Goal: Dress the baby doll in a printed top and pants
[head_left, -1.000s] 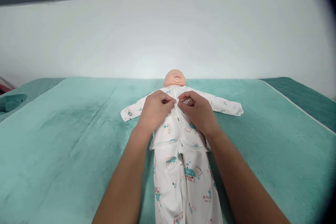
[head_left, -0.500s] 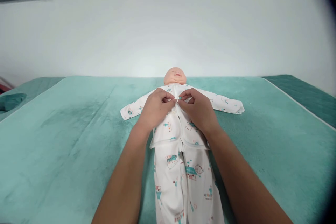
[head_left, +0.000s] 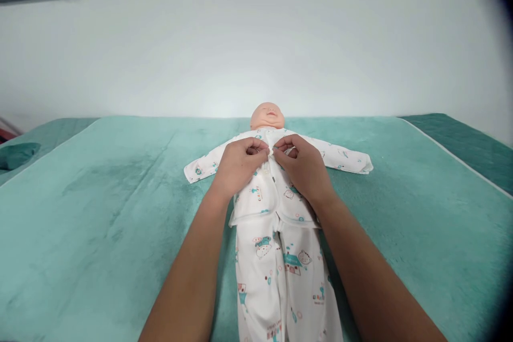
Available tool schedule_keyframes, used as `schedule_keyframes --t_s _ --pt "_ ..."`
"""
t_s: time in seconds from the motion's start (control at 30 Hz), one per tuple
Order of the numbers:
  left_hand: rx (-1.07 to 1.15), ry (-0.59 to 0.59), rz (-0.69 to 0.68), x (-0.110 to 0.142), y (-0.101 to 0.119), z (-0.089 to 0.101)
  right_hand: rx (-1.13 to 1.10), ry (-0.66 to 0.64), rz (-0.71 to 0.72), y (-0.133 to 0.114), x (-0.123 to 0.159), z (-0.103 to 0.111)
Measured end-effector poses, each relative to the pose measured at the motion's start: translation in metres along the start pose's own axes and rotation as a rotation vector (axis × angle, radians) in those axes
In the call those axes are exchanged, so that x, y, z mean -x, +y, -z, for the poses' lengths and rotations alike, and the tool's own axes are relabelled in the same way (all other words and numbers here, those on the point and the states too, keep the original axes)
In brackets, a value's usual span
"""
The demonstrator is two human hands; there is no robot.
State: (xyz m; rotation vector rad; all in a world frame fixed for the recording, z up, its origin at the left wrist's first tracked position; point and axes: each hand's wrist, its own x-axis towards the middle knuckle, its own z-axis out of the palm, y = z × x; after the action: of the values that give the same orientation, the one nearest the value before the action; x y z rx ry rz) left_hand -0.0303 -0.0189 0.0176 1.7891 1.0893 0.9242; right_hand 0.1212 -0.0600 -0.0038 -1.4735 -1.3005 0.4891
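Observation:
A baby doll point(head_left: 267, 116) lies on its back, head at the far end and both sleeves spread wide. It wears a white printed baby shirt point(head_left: 256, 200) that opens down the front, and matching printed pants point(head_left: 260, 283). My left hand point(head_left: 242, 163) pinches the shirt's front edge at the chest between thumb and fingers. Close beside it, my right hand point(head_left: 302, 165) pinches the other front edge. The fingertips nearly meet at the middle of the chest. Whatever fastener lies between them is too small to make out.
Under the doll is a green plush cover point(head_left: 120, 214) with pale piping at its sides. A white wall point(head_left: 256, 53) rises behind the far edge. A dark green bundle point(head_left: 18, 156) sits at the far left.
Both hands stay at the chest. My left fingers have shifted slightly, their tips curling a little closer over the shirt's edge. The doll has not moved.

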Motion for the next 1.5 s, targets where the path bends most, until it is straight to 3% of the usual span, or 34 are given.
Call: schedule_keyframes --t_s 0.3,0.5,0.7,1.2,1.5 --pt "0.157 0.073 -0.050 0.000 0.000 -0.006 -0.011 -0.008 -0.025 -0.004 0.002 0.001" --pt "0.273 0.079 -0.015 -0.002 -0.003 -0.007 -0.186 -0.063 -0.049 -0.005 0.004 0.004" --pt "0.329 0.067 0.006 -0.001 -0.001 -0.009 -0.200 -0.077 -0.047 -0.003 0.003 0.005" --pt "0.022 0.011 0.011 0.004 0.009 0.006 -0.133 -0.054 -0.038 -0.003 0.005 0.004" --pt "-0.054 -0.023 -0.026 0.005 0.007 0.006 -0.069 -0.073 -0.010 -0.002 0.005 0.005"
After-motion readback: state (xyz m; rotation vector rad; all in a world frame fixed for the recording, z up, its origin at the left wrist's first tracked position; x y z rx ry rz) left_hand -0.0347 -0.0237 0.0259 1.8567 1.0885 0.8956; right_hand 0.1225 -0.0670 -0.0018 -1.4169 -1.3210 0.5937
